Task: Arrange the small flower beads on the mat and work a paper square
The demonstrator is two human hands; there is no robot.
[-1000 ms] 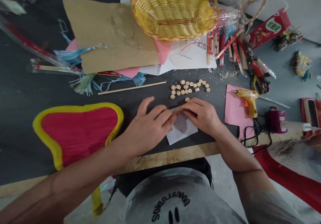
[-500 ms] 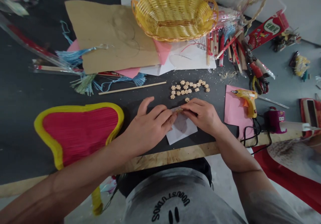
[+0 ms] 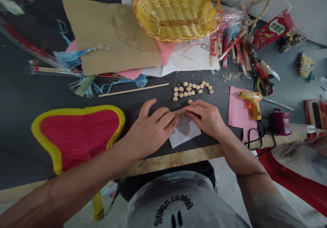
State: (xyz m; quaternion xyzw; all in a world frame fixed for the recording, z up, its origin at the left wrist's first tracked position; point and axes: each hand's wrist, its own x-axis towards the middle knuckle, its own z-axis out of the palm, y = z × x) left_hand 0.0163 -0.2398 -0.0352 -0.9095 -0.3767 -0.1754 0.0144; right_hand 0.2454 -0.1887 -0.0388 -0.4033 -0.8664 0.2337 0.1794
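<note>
Over a folded white paper [image 3: 185,132] near the table edge, my two hands meet at the fingertips. My right hand [image 3: 208,119] pinches a small pale flower-shaped piece [image 3: 183,111]. My left hand [image 3: 155,127] has its thumb side and fingertips closed against the same piece, while one finger sticks out away from the rest. Just beyond the right fingers lies a single flower piece [image 3: 190,102]. Several more flower pieces [image 3: 189,93] are scattered a little farther back. A thin wooden stick [image 3: 134,90] lies to their left.
A red fan-like panel with yellow rim [image 3: 79,136] lies left. A yellow basket [image 3: 176,15] and brown paper [image 3: 107,33] are at the back. At right, a yellow glue gun [image 3: 251,103] rests on pink paper [image 3: 235,114], near pliers [image 3: 260,71] and a purple device [image 3: 279,122].
Both hands stay almost in place, fingertips together on the small flower piece. The view has shifted very slightly; nothing else has visibly moved.
</note>
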